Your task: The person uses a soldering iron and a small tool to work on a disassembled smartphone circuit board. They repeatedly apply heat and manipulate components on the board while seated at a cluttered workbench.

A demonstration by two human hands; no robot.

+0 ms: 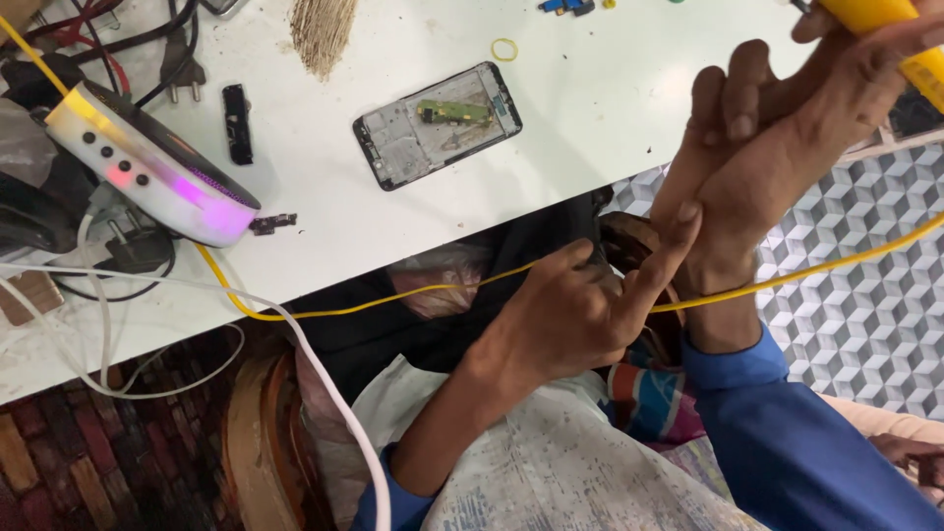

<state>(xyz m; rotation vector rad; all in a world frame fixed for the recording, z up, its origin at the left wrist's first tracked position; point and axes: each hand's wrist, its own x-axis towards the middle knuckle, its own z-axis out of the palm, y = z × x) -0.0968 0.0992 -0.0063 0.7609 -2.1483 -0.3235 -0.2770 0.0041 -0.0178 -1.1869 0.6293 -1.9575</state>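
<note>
The right hand [787, 128] grips a yellow tool [890, 29], raised beside the white table [610, 108]. The left hand [575, 310], below that table's edge, pinches the yellow cord [433, 288]. An opened phone [438, 125] lies on the table, near a glowing round device [147, 167].

Yellow-handled tool [890, 25], gripped at far right, trails a thin yellow cord [433, 288] leftward across the near table edge

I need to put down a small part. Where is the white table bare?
Bare: right of the opened phone toward the table edge, and between the phone and the round lit device. Crowded: the left edge, with plugs and cables.
</note>
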